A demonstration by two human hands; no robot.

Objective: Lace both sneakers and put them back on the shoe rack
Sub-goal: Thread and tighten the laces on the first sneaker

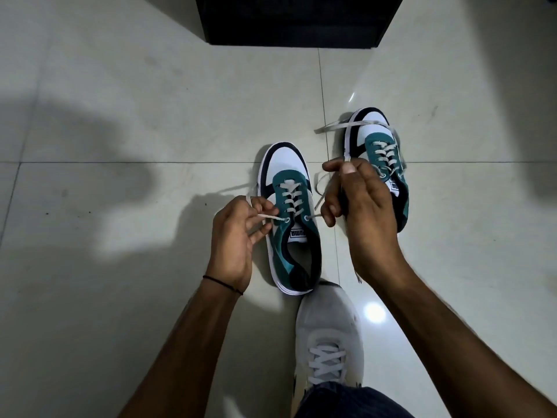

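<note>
Two teal, white and navy sneakers stand on the tiled floor, toes pointing away from me. The near sneaker is laced up to its top eyelets. My left hand pinches the left end of its white lace just beside the top left eyelet. My right hand holds the right end of that lace, which runs from the top right eyelet up through my fingers. The far sneaker sits behind my right hand, laced, with loose lace ends trailing across its toe.
A black shoe rack stands at the top centre, beyond the sneakers. My own foot in a grey-white shoe rests just behind the near sneaker's heel. Pale floor tiles spread to both sides.
</note>
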